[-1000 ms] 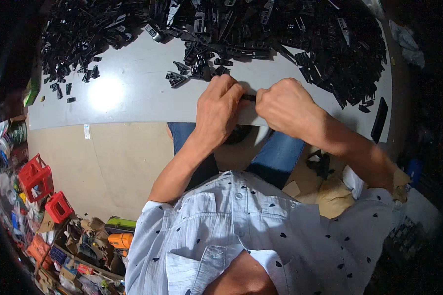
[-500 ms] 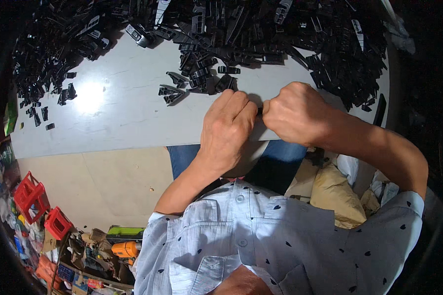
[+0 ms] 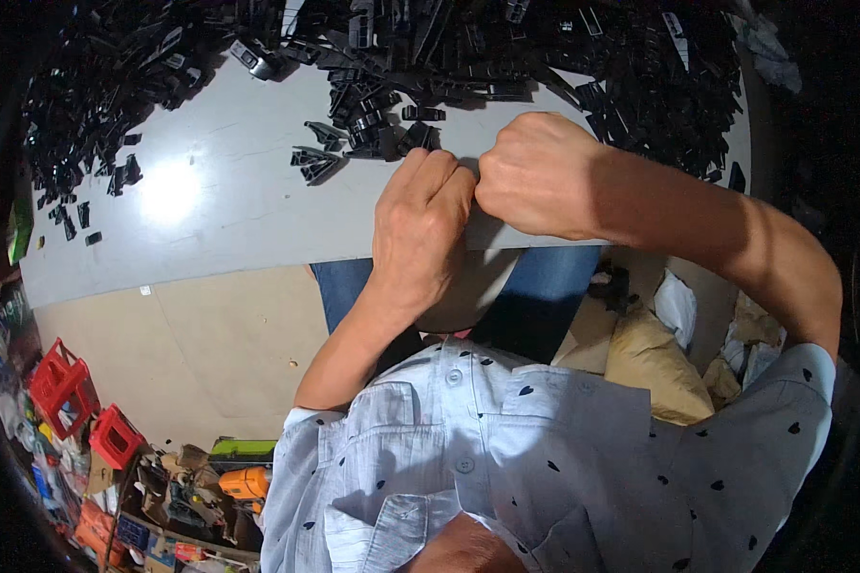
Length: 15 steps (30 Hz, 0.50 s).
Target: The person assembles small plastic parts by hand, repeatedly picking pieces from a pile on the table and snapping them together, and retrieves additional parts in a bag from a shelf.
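The left hand (image 3: pixel 419 224) and right hand (image 3: pixel 542 177) press close at the table's (image 3: pixel 220 215) near edge, fingers curled; whatever they pinch, I cannot tell. Black clip-like pieces (image 3: pixel 314 166) lie at ten o'clock from them, a broad black heap (image 3: pixel 468 72) at twelve; plenty seems left, though which are finished is unclear.

Glossy plastic parts (image 3: pixel 368 129), smooth tabletop (image 3: pixel 229 205)

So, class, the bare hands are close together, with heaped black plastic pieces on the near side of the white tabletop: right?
No: the head view shows heaped black plastic pieces on the far side. The left hand and right hand are close together.
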{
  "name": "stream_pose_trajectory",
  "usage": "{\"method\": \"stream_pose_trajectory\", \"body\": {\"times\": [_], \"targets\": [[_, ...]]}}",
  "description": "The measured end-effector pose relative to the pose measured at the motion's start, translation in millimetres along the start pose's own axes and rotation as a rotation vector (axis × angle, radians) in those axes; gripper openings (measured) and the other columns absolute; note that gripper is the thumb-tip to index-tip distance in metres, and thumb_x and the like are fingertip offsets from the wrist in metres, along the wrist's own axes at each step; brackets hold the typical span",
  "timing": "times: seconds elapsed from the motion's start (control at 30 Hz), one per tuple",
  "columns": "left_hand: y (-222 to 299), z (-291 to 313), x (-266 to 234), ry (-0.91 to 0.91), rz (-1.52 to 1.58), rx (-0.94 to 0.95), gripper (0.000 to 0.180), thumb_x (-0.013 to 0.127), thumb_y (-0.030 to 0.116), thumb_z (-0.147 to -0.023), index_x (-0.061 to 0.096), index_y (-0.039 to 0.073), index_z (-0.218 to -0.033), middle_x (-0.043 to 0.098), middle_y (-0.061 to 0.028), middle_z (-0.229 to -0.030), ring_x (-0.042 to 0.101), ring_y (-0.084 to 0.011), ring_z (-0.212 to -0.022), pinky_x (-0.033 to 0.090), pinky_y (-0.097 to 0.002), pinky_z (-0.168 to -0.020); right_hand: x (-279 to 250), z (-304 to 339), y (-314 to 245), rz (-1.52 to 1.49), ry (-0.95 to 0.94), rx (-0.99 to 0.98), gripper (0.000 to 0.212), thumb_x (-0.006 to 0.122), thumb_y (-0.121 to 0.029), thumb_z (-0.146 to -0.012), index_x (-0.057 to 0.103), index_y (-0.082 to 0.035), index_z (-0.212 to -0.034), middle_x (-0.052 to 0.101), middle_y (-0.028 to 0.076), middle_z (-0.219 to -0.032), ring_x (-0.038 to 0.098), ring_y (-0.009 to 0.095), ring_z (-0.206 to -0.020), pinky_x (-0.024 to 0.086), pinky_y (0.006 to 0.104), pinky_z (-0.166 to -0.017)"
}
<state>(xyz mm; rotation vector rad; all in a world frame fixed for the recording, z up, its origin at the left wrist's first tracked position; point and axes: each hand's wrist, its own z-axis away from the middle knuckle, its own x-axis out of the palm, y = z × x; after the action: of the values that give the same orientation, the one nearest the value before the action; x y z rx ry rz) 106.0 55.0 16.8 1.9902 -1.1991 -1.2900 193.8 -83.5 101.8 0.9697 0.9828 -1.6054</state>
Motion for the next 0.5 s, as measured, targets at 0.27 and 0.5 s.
{"method": "stream_pose_trajectory", "body": {"times": [0.27, 0.5], "targets": [[5, 7, -11, -0.049, 0.036, -0.042, 0.018, 0.070, -0.003, -0.065, 0.056, 0.002, -0.076, 0.048, -0.0103, -0.074, 0.049, -0.0295, -0.072, 0.043, -0.0388, -0.062, 16, 42, -24, -0.052, 0.112, 0.375, 0.018, 0.059, -0.023, -0.088, 0.058, -0.005, -0.086, 0.062, 0.011, -0.077, 0.064, 0.028, -0.073, 0.048, 0.0403, -0.065], [17, 23, -16, -0.200, 0.814, -0.473, 0.022, 0.079, 0.004, -0.072, 0.061, 0.001, -0.084, 0.060, -0.0013, -0.077, 0.057, -0.0128, -0.069, 0.045, -0.0248, -0.060, 38, 81, -55, -0.168, 0.424, 0.426, 0.024, 0.063, -0.022, -0.086, 0.048, -0.003, -0.085, 0.056, 0.012, -0.072, 0.063, 0.029, -0.065, 0.049, 0.0396, -0.056]]}}
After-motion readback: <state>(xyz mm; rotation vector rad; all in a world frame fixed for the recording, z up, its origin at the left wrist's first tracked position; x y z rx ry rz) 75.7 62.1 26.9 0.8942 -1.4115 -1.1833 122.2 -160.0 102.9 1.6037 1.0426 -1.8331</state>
